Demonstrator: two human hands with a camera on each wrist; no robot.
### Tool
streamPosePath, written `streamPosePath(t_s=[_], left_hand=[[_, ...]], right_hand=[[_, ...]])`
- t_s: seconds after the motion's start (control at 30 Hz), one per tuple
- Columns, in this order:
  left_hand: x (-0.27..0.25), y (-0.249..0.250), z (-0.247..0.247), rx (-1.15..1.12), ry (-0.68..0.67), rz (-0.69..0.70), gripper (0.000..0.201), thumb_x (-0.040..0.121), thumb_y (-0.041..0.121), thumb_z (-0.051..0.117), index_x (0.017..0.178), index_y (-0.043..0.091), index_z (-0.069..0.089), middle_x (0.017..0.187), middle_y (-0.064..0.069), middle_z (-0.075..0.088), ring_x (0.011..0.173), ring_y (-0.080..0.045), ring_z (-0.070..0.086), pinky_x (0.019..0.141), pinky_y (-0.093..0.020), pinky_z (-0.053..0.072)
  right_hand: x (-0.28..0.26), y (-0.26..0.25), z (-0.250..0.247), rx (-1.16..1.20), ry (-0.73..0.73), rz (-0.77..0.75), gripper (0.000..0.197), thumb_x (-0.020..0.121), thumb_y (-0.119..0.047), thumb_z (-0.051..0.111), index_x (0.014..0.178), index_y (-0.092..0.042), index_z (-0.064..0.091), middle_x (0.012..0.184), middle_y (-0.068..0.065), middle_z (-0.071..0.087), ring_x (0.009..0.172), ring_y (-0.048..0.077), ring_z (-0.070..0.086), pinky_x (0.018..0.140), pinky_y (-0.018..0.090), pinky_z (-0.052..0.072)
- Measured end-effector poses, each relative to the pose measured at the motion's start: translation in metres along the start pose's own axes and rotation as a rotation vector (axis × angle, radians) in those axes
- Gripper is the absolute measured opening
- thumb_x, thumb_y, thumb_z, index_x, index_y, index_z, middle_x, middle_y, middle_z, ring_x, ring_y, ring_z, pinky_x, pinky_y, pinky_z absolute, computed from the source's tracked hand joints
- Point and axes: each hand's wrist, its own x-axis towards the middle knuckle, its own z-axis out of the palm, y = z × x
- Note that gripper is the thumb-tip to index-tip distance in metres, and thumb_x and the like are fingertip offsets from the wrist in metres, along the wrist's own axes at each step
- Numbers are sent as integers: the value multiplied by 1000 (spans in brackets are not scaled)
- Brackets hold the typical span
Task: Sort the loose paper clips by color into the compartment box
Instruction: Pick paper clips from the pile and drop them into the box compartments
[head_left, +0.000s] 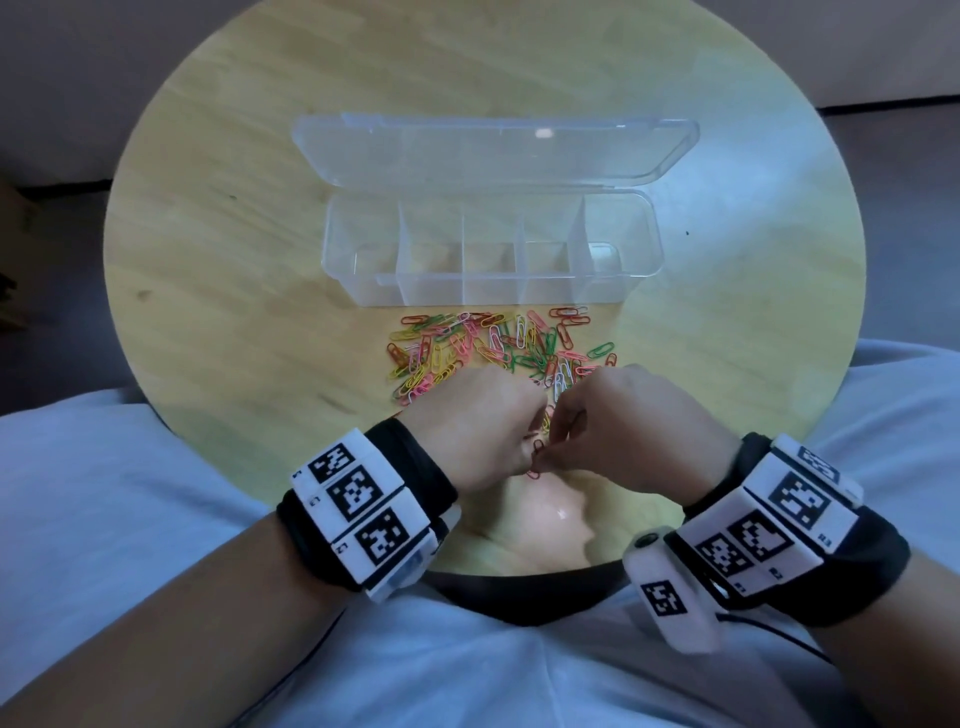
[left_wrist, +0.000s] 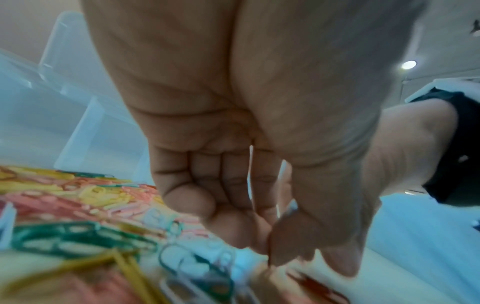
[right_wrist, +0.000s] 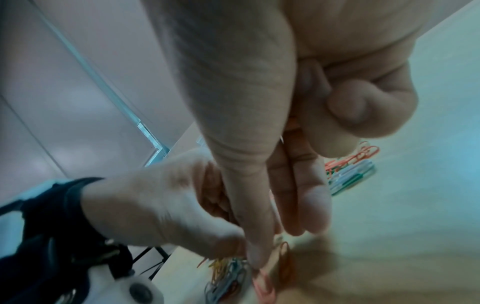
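A heap of loose paper clips (head_left: 493, 343) in red, pink, yellow, green and white lies on the round wooden table (head_left: 234, 234), just in front of the clear compartment box (head_left: 647, 228). Nothing shows in its compartments. Near the table's front edge my left hand (head_left: 527, 453) and right hand (head_left: 551, 456) meet fingertip to fingertip, both pinching a red paper clip (head_left: 538, 448). A second red clip (head_left: 533, 473) hangs just below. In the left wrist view my left hand (left_wrist: 270, 248) has its fingers curled against the thumb. My right hand (right_wrist: 259, 259) points thumb and forefinger down at a pink-red clip (right_wrist: 263, 283).
The box's clear lid (head_left: 493, 150) lies folded back flat behind it. Bare wood lies left and right of the heap. My lap in light cloth (head_left: 467, 675) is under the table's front edge. Blurred green and yellow clips (left_wrist: 78, 236) lie close to my left wrist.
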Motion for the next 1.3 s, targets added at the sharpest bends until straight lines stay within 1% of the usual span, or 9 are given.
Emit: streamPosePath(t_s=[0.1, 0.3, 0.57, 0.63, 0.73, 0.9, 1.07, 1.17, 1.3], left_hand=[[-6, -10, -14, -88, 88, -26, 23, 79, 26, 62, 100, 25, 72, 85, 6, 62, 85, -15, 55, 72, -25, 41], [-21, -39, -38, -323, 223, -168, 6, 69, 17, 67, 64, 19, 69, 61, 9, 56, 59, 1, 51, 54, -11, 35], [-18, -43, -43, -395, 182, -197, 19, 71, 21, 41, 53, 14, 40, 52, -2, 37, 52, -12, 32, 50, -29, 28], [-16, -40, -38, -414, 120, -243, 28, 86, 20, 40, 58, 17, 45, 59, -3, 43, 60, -21, 39, 58, -35, 37], [-13, -33, -30, -308, 112, -204, 26, 82, 27, 43, 60, 14, 47, 58, -1, 44, 64, -25, 42, 55, -33, 33], [-9, -17, -16, -18, 133, -150, 12, 83, 35, 57, 92, 33, 65, 60, 14, 40, 76, -14, 46, 66, -28, 36], [-2, -6, -9, 120, 180, -174, 14, 91, 36, 53, 100, 32, 63, 72, 10, 49, 77, -18, 48, 66, -31, 35], [2, -5, -8, 145, 187, -195, 15, 89, 38, 56, 98, 30, 64, 88, 5, 64, 85, -22, 60, 67, -32, 38], [3, -4, -5, 172, 163, -214, 16, 86, 41, 60, 94, 28, 66, 86, 3, 66, 81, -23, 62, 63, -31, 42]], right_hand=[[2, -5, -2, -64, 2, -15, 31, 68, -56, 76, 82, -29, 73, 80, -7, 69, 76, 16, 63, 59, 26, 49], [3, -12, -2, -132, 32, -22, 14, 74, -36, 70, 79, -23, 74, 73, -3, 68, 71, 22, 63, 52, 23, 40], [1, -19, -5, -322, 54, -54, 28, 77, -40, 60, 66, -14, 59, 60, -2, 52, 51, 20, 45, 46, 21, 34], [0, -21, -4, -361, 70, -78, 34, 80, -41, 57, 60, -13, 51, 55, -2, 45, 45, 17, 37, 43, 20, 28], [-3, -22, -1, -363, 56, -84, 46, 81, -52, 56, 59, -14, 42, 57, -2, 43, 49, 18, 39, 44, 23, 26], [-4, -5, -15, 119, -90, 2, 30, 82, -32, 56, 59, -13, 48, 61, 0, 50, 57, 16, 45, 52, 30, 36], [-13, 27, -24, 906, -45, 175, 33, 73, -3, 47, 46, -18, 34, 50, 8, 36, 40, 13, 22, 45, 16, 15], [-16, 32, -25, 1080, -11, 166, 19, 52, -3, 38, 47, -18, 27, 54, 9, 29, 43, 11, 15, 48, 18, 9], [-9, 32, -22, 1164, 5, 168, 18, 61, 4, 33, 60, -13, 32, 55, 10, 34, 45, 9, 16, 49, 23, 7]])
